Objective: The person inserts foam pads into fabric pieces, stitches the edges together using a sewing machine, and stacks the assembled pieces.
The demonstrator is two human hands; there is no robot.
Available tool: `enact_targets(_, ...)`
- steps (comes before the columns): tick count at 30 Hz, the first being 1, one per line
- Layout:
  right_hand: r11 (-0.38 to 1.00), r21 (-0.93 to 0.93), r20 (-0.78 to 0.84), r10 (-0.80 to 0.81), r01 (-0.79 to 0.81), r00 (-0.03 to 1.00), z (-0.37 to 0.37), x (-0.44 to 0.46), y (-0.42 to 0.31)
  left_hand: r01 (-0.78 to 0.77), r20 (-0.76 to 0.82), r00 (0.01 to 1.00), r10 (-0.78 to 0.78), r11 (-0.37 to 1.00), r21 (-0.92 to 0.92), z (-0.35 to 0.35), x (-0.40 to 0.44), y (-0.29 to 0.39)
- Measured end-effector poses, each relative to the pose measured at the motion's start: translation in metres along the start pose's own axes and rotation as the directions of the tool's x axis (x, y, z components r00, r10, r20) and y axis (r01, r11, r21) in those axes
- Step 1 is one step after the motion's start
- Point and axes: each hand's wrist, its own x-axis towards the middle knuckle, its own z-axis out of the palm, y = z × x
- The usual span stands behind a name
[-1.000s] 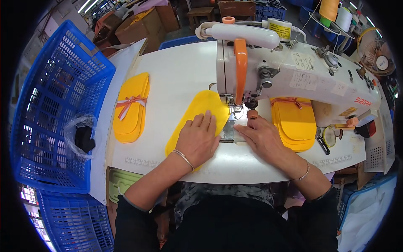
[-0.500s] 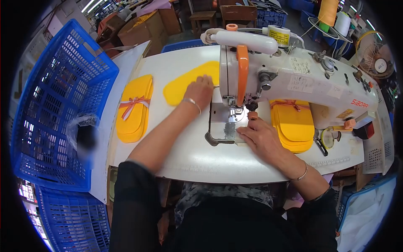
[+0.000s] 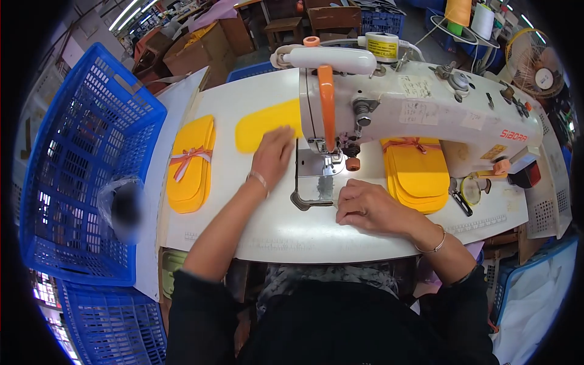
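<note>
My left hand (image 3: 274,157) lies with its fingers stretched out at the near edge of a yellow rounded fabric piece (image 3: 261,128), left of the sewing machine (image 3: 389,97). The far right end of that piece passes behind the machine head. My right hand (image 3: 372,208) rests with curled fingers on the white table, just right of the metal needle plate (image 3: 316,190). Whether anything is between those fingers I cannot make out. Beside it sits a ribbon-tied stack of yellow pieces (image 3: 420,176), partly under the machine arm. Another tied yellow stack (image 3: 192,173) lies on the left.
A blue plastic crate (image 3: 91,243) stands at the left, with a second blue crate (image 3: 115,322) below. Small scissors (image 3: 460,201) and a round yellow-rimmed item (image 3: 470,190) lie on the right. Thread cones (image 3: 482,23) and a fan (image 3: 535,70) are behind.
My left hand has slid nearer to me over the yellow piece. My right hand has drawn back from beside the orange knob, its fingers curling in. The whole view has shifted slightly.
</note>
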Motion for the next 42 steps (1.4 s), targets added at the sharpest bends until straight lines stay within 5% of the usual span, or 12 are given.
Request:
enact_targets(4,0.996,-0.084,-0.119,0.004,-0.014,0.993,-0.004,-0.011,-0.021,-0.253,-0.181,0.921,0.345,0.883,0.394,-0.026,-0.036,0.014)
enact_targets(18,0.758,-0.418,-0.616,0.169,-0.501,0.770,-0.009,-0.122,-0.063,-0.120,0.053,0.993,0.109,0.851,0.511,0.007,0.063,0.003)
enact_targets(21,0.553,-0.430,-0.736,0.243,-0.714,0.632,-0.023,-0.151,-0.057,-0.047,0.120,0.992,0.024,0.981,0.190,0.081,0.140,-0.086)
enact_targets(22,0.456,-0.414,-0.784,0.260,-0.788,0.563,-0.028,-0.158,-0.054,-0.061,-0.139,0.989,-0.043,0.746,-0.663,0.123,0.164,-0.155)
enact_targets(23,0.435,-0.409,-0.792,0.268,-0.802,0.549,-0.033,-0.166,-0.049,-0.144,-0.397,0.903,0.164,0.986,0.080,0.130,0.171,-0.159)
enact_targets(24,0.330,-0.445,-0.818,0.228,-0.833,0.528,-0.040,-0.172,-0.043,0.007,-0.414,0.770,0.486,0.642,0.767,0.139,0.176,-0.162)
enact_targets(25,0.223,-0.471,-0.838,0.188,-0.853,0.512,-0.045,-0.179,-0.038,-0.010,-0.409,0.770,0.490,0.650,0.760,0.140,0.173,-0.156)
enact_targets(27,0.194,-0.499,-0.829,0.177,-0.844,0.531,-0.044,-0.195,-0.025,-0.116,-0.297,0.943,0.150,0.985,0.129,0.113,0.150,-0.127)
enact_targets(28,0.180,-0.533,-0.814,0.157,-0.827,0.559,-0.043,-0.201,-0.019,-0.059,-0.137,0.990,0.028,0.972,-0.228,0.097,0.137,-0.111)
enact_targets(33,0.268,-0.589,-0.765,0.120,-0.762,0.633,-0.055,-0.202,-0.015,0.153,0.060,0.986,-0.153,0.988,0.006,-0.005,0.023,0.031)
enact_targets(37,0.667,-0.340,-0.685,0.307,-0.663,0.660,-0.059,-0.162,-0.038,0.044,0.091,0.995,-0.026,0.980,-0.196,-0.028,-0.046,0.050)
enact_targets(42,0.833,-0.366,-0.561,0.158,-0.415,0.813,-0.068,-0.112,-0.020,0.079,0.219,0.976,0.004,0.926,-0.368,-0.050,-0.086,0.112)
